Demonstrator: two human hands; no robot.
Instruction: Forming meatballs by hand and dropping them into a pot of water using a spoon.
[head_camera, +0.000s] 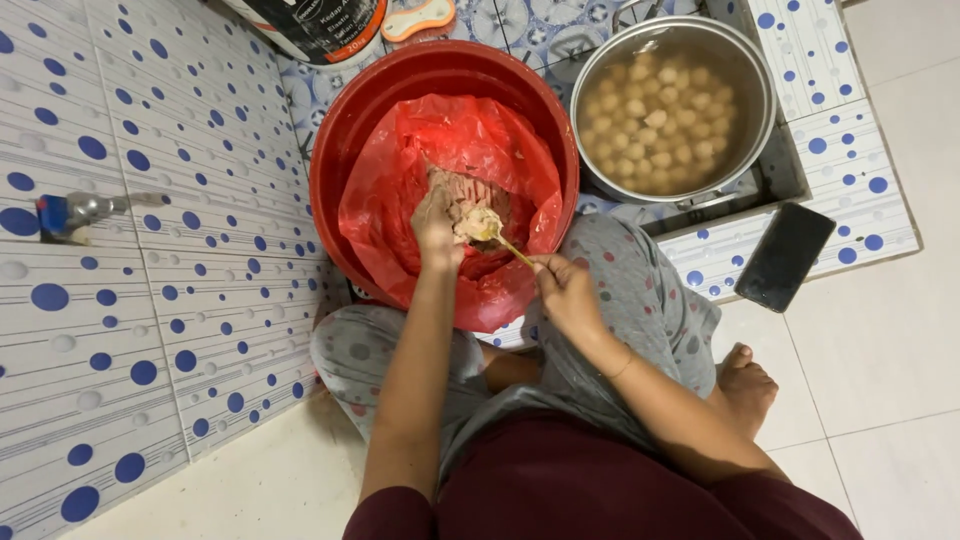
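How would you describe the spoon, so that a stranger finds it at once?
Find the big red basin lined with a red plastic bag. Above its pale paste, the right hand holds a thin yellowish spoon beside the left hand; nothing else there is slender.

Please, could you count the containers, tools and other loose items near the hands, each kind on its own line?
Red basin: 1
Red plastic bag: 1
Metal pot of pale balls: 1
Spoon: 1
Dark phone: 1
White bucket: 1
Total: 6
The left hand is in the mixture; the right hand holds the spoon.
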